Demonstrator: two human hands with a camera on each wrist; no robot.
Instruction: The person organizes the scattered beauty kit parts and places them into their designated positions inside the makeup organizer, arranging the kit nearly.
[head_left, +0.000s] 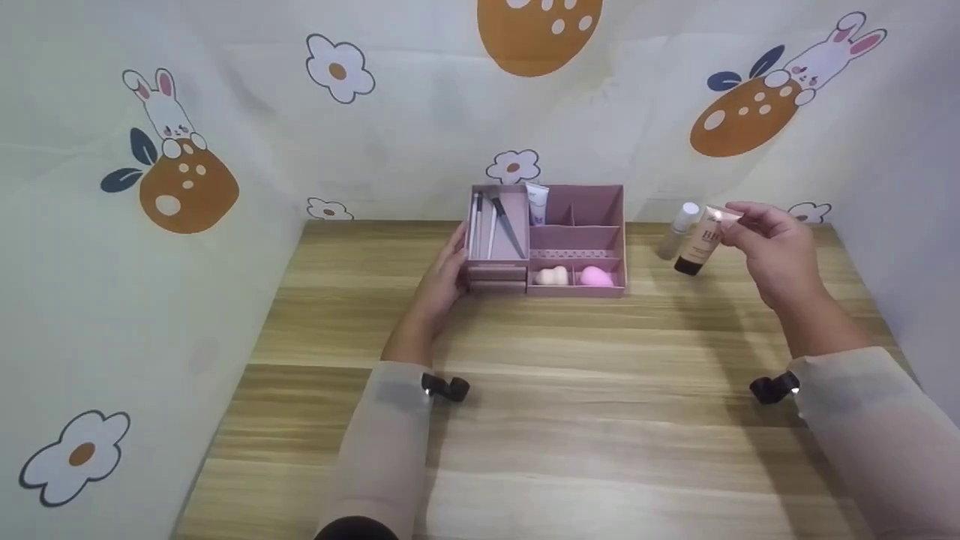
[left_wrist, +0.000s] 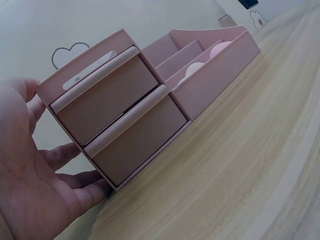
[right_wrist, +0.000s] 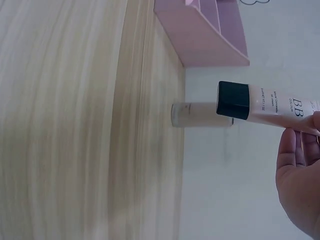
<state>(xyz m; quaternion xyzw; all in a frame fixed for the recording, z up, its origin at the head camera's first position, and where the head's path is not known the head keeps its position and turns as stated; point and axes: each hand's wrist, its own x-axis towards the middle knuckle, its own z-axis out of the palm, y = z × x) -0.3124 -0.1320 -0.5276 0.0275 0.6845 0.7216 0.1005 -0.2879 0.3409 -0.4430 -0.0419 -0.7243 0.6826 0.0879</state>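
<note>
My right hand (head_left: 780,251) pinches a beige BB cream tube (head_left: 700,244) by its flat end, black cap pointing down. The right wrist view shows that cap (right_wrist: 233,100) held above the table surface. A pink makeup organizer (head_left: 576,240) stands at the back of the table, and my left hand (head_left: 444,281) rests its fingers along the organizer's left side. Inside it are makeup brushes (head_left: 495,225), a white tube (head_left: 537,204), a cream sponge (head_left: 553,276) and a pink sponge (head_left: 597,277). Two drawers (left_wrist: 135,135) on its left half are closed.
A small bottle with a white cap (head_left: 678,231) stands on the table just left of the held tube. Behind the wooden table (head_left: 585,390) hangs a pale patterned cloth (head_left: 420,135), with more cloth at both sides.
</note>
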